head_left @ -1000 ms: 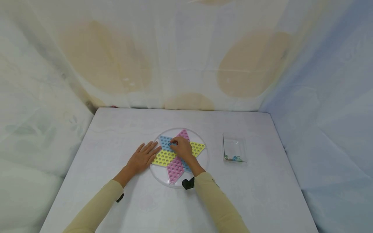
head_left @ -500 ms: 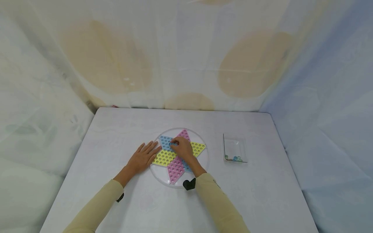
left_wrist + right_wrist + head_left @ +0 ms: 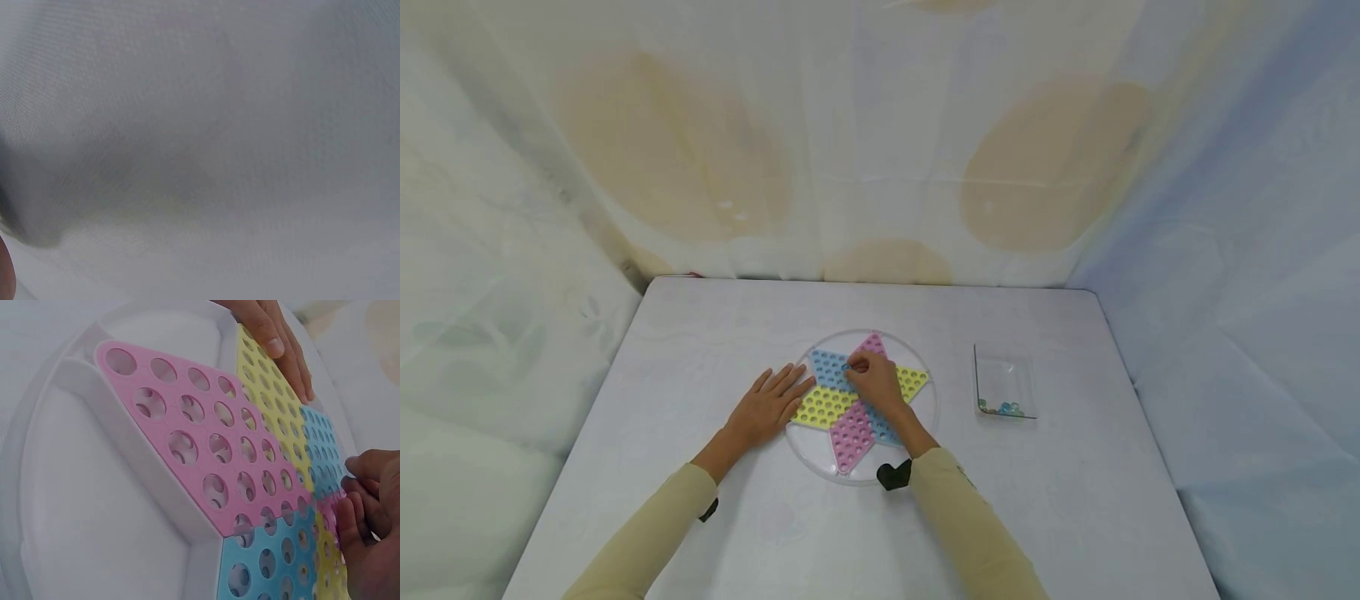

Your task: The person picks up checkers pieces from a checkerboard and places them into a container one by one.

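Note:
A round white Chinese checkers board [image 3: 805, 458] lies on the table, with a star of pink, yellow and blue holed panels. My left hand [image 3: 766, 408] lies flat, fingers spread, its fingertips over the board's left rim beside the yellow panel [image 3: 822, 407]. My right hand [image 3: 876, 383] is over the star, its fingers curled by the right edge of the upper blue panel [image 3: 829, 368]. In the right wrist view its bent fingers [image 3: 359, 515] are close to the blue holes; I cannot tell whether a small piece sits between them. The left wrist view is mostly blurred white cloth.
To the right of the board stands a clear square box [image 3: 1003, 375] with several green and blue marbles [image 3: 1006, 408] along its near side. White cloth covers the table [image 3: 1090, 500]. Patterned curtains [image 3: 880, 167] hang behind and at both sides.
My right hand has shifted slightly right, off the middle of the upper blue panel, showing more of its holes. A dark blue bit earlier at its fingertips no longer shows. The left hand has stayed put.

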The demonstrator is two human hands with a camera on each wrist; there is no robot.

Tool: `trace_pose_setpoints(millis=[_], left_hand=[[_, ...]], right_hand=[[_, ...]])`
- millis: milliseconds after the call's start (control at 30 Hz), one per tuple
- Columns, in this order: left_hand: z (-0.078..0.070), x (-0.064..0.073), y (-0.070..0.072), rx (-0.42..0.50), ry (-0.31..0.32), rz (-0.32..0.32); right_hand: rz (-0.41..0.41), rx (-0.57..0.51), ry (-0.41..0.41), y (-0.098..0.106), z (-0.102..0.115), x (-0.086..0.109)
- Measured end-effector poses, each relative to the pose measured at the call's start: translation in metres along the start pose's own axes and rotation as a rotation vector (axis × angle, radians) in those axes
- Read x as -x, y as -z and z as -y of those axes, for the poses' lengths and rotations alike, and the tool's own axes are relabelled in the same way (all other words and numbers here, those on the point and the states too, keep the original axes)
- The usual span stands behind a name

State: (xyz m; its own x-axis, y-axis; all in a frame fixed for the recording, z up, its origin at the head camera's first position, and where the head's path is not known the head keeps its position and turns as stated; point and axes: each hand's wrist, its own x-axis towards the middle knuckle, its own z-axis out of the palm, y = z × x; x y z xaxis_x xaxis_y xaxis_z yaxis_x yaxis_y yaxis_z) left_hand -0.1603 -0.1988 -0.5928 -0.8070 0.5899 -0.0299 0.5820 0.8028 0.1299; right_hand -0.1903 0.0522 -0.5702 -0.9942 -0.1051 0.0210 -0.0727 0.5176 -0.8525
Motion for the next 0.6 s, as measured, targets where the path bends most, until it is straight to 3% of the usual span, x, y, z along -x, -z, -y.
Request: trace_pose_setpoints(millis=[267, 600], left_hand=[[0.001, 0.001, 0.0, 0.005, -0.002, -0.002], [0.001, 0.002, 0.0, 0.0, -0.022, -0.036]], right_hand=[[-0.033, -0.107, 0.016, 0.015, 0.0, 0.002], [-0.069, -0.12, 0.044, 0.036, 0.002, 0.006]])
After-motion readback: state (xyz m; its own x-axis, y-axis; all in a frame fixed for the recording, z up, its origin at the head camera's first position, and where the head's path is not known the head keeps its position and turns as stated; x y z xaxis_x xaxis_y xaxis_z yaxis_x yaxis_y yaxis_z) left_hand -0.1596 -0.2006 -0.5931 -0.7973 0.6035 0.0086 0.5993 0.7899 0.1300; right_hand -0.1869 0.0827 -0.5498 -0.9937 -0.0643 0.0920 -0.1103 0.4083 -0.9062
